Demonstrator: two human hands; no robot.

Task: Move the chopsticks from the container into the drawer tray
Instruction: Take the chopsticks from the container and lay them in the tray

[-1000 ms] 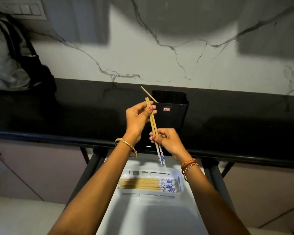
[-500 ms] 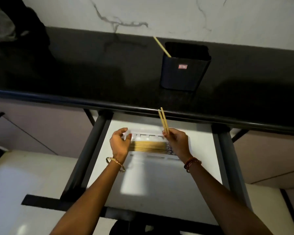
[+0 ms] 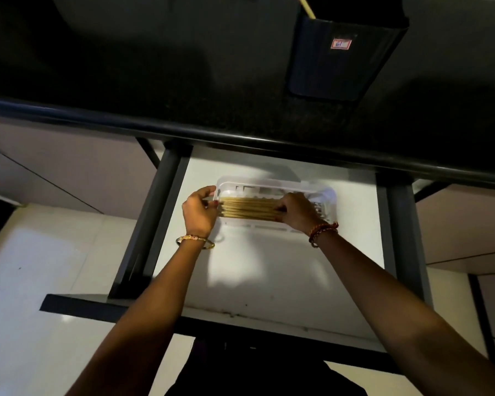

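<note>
Chopsticks (image 3: 249, 208) now lie flat in a bundle inside the white drawer tray (image 3: 275, 187), spanning the gap between the two hands; half a second ago the right hand held a pair of them up on end above the tray, and that pair has come down to join the rest. The left hand (image 3: 199, 210) sits at the bundle's left end, fingers curled against the stick tips and the tray's left rim, where before it only rested at the tray's edge. The right hand (image 3: 297, 210) is curled over the right part of the bundle, gripping the sticks and covering their right ends. Both hands have dropped lower into the open drawer (image 3: 269, 281) than in the earlier frame.

Beyond the hands, up on the black worktop (image 3: 126, 67), stands the dark container (image 3: 343, 55), with one last chopstick (image 3: 306, 7) leaning out of its left corner, as it did before. A gold bangle (image 3: 195, 240) rings the left wrist and a red-and-orange thread band (image 3: 322, 231) the right. The view has tipped further downward since a second ago, so the marble wall is out of sight and the drawer fills the middle.
</note>
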